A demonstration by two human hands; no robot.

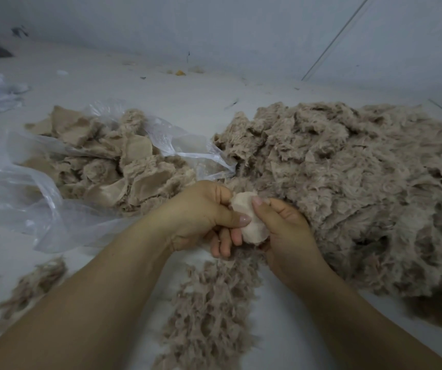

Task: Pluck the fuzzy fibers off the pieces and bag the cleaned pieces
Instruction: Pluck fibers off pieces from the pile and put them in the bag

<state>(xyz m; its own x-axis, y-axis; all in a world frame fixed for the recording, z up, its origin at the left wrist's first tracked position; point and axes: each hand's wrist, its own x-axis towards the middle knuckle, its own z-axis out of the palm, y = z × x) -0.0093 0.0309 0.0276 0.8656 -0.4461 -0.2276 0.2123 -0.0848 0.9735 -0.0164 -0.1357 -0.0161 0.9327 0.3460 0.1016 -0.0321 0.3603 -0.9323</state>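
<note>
Both hands pinching one small pale beige fabric piece (250, 220) above the floor, between bag and pile.

Left hand (201, 217) grips its left edge with thumb over curled fingers; right hand (281, 228) pinches its upper right edge. The piece looks light, soft and limp, so it is best held by the bare backing edge. Clear plastic bag (38, 188) of cleaned pieces lies left; heap of fuzzy taupe pieces (348, 177) right; plucked loose fibres (214, 303) below.
</note>
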